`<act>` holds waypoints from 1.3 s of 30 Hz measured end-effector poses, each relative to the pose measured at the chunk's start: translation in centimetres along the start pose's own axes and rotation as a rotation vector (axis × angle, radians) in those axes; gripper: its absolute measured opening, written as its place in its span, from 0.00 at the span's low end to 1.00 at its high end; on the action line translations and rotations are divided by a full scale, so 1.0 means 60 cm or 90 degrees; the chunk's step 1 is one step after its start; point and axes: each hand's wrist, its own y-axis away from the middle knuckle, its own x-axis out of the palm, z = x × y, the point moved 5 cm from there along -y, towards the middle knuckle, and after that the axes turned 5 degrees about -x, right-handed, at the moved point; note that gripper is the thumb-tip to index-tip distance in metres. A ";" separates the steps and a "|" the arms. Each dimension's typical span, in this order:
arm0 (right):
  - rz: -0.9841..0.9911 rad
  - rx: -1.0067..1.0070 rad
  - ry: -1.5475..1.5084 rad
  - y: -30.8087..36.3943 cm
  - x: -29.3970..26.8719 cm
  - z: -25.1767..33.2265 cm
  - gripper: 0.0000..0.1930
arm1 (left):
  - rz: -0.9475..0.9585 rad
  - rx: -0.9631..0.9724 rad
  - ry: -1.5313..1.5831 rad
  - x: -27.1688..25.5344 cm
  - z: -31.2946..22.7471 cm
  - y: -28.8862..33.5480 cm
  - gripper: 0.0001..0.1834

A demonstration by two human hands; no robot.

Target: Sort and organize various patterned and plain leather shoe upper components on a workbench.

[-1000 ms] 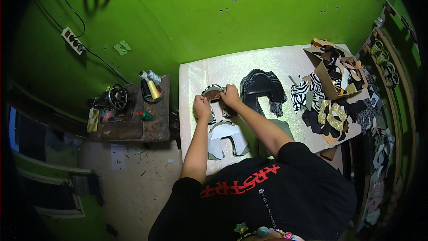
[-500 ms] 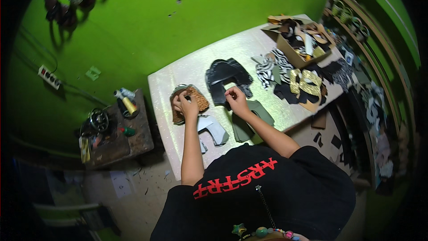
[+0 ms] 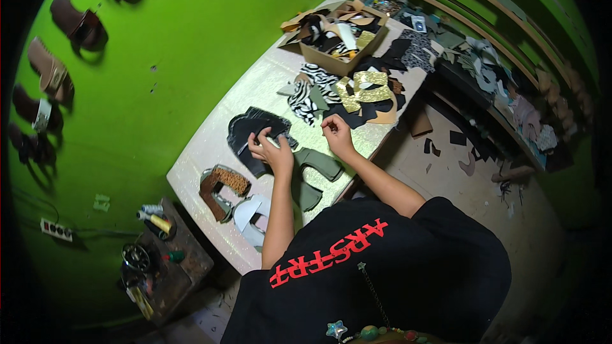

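My left hand (image 3: 273, 151) hovers over the stack of black U-shaped shoe-upper pieces (image 3: 247, 129), its fingers apart and curved, with nothing seen in them. To the right, my right hand (image 3: 336, 134) is closed, fingers curled together near the edge of the scrap pile; what it holds, if anything, is hidden. Below it lie olive-green U-shaped pieces (image 3: 320, 163), partly covered by my left forearm. At the near left rest brown and leopard-patterned pieces (image 3: 231, 179) and white pieces (image 3: 247, 211), the latter also partly behind my forearm.
Zebra-print scraps (image 3: 322, 81) and gold pieces (image 3: 371, 86) lie beside a cardboard box (image 3: 338, 64) full of cuttings on the table (image 3: 203, 153). A sewing machine (image 3: 137, 258) stands at lower left. Sandals (image 3: 78, 19) hang on the green wall; shelves (image 3: 472, 22) line the right.
The view has swung to the right. My left hand has gone from the leopard-patterned pieces to above the black ones. My right hand has moved from the black pieces toward the scraps.
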 end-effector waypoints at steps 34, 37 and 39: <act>-0.080 0.194 0.467 -0.208 -0.448 -0.201 0.22 | 0.461 0.295 -0.200 0.467 -0.172 0.124 0.30; -0.066 0.196 0.528 -0.218 -0.452 -0.207 0.23 | 0.447 0.300 -0.186 0.464 -0.174 0.124 0.27; -0.062 0.210 0.522 -0.220 -0.452 -0.210 0.24 | 0.435 0.304 -0.175 0.463 -0.173 0.122 0.25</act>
